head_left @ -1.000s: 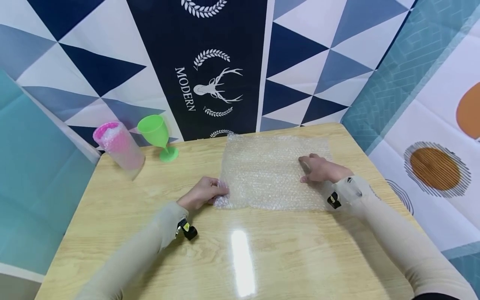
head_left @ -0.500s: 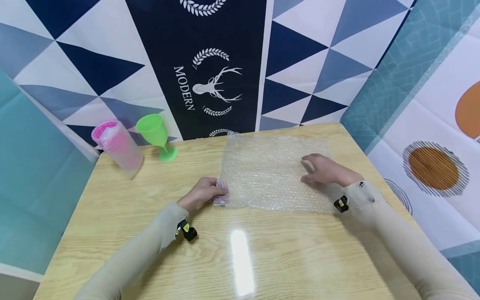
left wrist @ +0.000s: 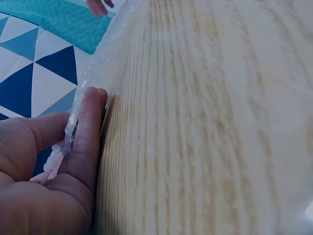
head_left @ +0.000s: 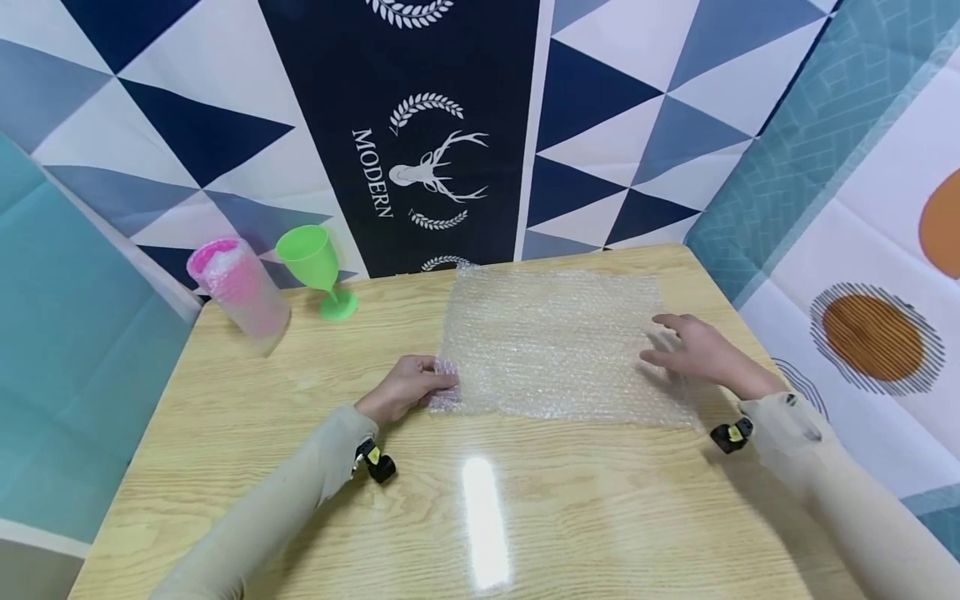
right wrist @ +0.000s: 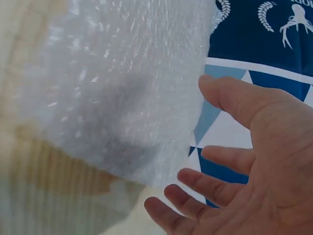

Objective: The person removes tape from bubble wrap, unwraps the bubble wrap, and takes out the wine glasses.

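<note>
- Across the back of the tabletop (head_left: 390, 525), bubble wrap (head_left: 547, 342) lies flat.
- The left hand (head_left: 405, 387) pinches its near left corner between thumb and fingers.
- The right hand (head_left: 699, 352) hangs over the right edge, fingers spread.
- With that side unheld, a tug could slide or curl it.
- Swept sideways, it might tip the green goblet (head_left: 311, 258).
- The wall cloth (head_left: 465, 83) reads "MODERN" beside a deer's head (head_left: 410, 175).

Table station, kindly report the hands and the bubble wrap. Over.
Left hand pinching bubble wrap by its near left corner. Right hand spread by right edge, not gripping. Wrap unfolded; nothing seen blocking it.
</note>
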`<action>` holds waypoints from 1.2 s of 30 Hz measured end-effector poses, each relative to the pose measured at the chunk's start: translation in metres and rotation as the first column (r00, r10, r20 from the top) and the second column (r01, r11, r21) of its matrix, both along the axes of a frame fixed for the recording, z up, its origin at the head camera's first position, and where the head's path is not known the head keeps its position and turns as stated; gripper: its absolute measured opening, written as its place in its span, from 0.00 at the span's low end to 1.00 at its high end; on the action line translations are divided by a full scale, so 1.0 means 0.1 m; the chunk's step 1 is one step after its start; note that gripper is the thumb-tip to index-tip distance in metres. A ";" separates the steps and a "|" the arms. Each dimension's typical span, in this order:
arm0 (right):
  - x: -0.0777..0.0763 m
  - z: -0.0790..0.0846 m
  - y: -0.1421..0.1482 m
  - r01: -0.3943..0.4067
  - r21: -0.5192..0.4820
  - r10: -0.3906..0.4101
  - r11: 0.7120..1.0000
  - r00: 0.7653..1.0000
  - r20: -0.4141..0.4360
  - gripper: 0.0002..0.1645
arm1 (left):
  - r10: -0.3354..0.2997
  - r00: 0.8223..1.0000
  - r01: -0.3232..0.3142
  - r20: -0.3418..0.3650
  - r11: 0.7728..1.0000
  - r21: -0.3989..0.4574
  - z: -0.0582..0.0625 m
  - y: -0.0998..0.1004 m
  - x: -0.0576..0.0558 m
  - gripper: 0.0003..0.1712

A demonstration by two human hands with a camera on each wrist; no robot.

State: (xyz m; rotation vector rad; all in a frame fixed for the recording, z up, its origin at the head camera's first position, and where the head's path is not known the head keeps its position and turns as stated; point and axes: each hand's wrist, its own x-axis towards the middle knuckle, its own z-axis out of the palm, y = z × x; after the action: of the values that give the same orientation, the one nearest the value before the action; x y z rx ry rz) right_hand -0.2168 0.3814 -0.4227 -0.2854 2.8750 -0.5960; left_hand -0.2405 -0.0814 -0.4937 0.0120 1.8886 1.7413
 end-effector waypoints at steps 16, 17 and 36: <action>0.35 0.02 0.25 0.136 -0.095 -0.116 0.986 0.974 0.193 0.51 | 0.007 0.999 -0.007 0.038 1.000 0.001 0.03 0.00 -0.02 0.11; 0.36 0.01 0.25 0.144 -0.101 -0.121 0.984 0.971 0.206 0.51 | 0.005 0.999 -0.005 0.039 1.000 -0.001 0.03 0.01 -0.01 0.11; 0.54 -0.19 0.26 0.339 -0.378 -0.193 0.861 0.907 0.374 0.37 | -0.039 0.999 0.039 0.020 0.999 -0.029 0.05 -0.01 -0.02 0.08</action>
State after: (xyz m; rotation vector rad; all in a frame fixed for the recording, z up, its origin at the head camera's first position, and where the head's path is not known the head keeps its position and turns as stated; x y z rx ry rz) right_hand -0.1624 0.4073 -0.4413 0.1565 2.4466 -1.2202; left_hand -0.2422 -0.0827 -0.4883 0.0208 1.8869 1.6820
